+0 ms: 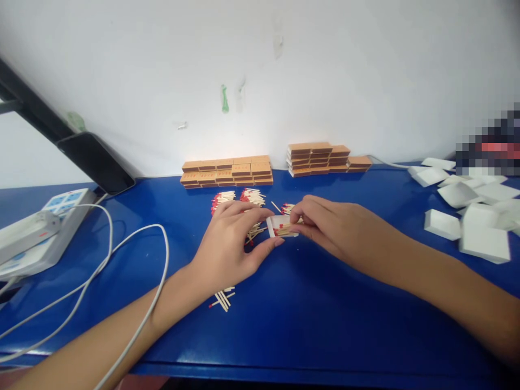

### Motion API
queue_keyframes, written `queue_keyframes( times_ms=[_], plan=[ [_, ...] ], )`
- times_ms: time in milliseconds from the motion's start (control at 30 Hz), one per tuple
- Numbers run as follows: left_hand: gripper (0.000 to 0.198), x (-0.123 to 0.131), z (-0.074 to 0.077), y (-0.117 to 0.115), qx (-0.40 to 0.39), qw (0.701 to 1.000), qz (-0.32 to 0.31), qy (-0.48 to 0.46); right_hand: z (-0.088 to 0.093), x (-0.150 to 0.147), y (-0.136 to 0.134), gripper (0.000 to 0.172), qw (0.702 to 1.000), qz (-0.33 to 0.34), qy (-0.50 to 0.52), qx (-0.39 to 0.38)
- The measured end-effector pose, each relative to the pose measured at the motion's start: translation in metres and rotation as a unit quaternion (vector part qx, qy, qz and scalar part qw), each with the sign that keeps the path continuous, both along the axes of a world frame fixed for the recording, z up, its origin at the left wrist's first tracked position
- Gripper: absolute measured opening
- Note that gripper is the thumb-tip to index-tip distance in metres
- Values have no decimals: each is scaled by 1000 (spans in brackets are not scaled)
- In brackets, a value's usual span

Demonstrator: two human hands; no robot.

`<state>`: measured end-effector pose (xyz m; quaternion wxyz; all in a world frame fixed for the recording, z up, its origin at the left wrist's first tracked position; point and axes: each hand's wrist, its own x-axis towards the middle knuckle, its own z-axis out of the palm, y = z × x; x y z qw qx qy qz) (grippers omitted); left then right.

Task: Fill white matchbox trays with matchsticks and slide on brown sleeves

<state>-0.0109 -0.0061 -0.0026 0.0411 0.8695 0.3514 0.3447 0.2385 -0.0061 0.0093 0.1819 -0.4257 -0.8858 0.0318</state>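
Observation:
Between thumb and fingers, my left hand point(235, 238) grips a small white matchbox tray point(277, 221) just above or on the blue table. Red-tipped matches point(283, 232) lie inside the tray. My right hand point(325, 219) is pinched at the tray's right side, its fingertips closed on matches whose exact number is hidden. Behind my left hand lie piles of loose matches point(252, 197), partly covered by the fingers. Another small pile of matches point(286, 208) sits just behind the tray. Several stray matches point(222, 298) rest near my left wrist.
Stacked matchboxes point(225, 172) line the wall, with a second stack point(319, 158) to their right. White empty trays point(483, 216) are heaped at the right. A power strip point(44, 233), a white cable point(164, 244) across my left forearm and a black phone-like object point(97, 162) occupy the left.

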Motion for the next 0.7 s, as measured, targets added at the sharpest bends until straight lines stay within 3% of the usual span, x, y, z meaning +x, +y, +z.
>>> queue_keyframes(
  times_ms=[333, 533, 700],
  plan=[
    [33, 0, 1, -2, -10, 999, -33, 1, -3, -4, -2, 29, 1000, 10, 27, -8],
    [32, 0, 2, -1, -2, 1000, 3, -21, 0, 3, 2, 23, 996, 26, 43, 72],
    [35, -2, -2, 2, -4, 998, 56, -39, 4, 2, 5, 24, 996, -3, 53, 73]
  ],
)
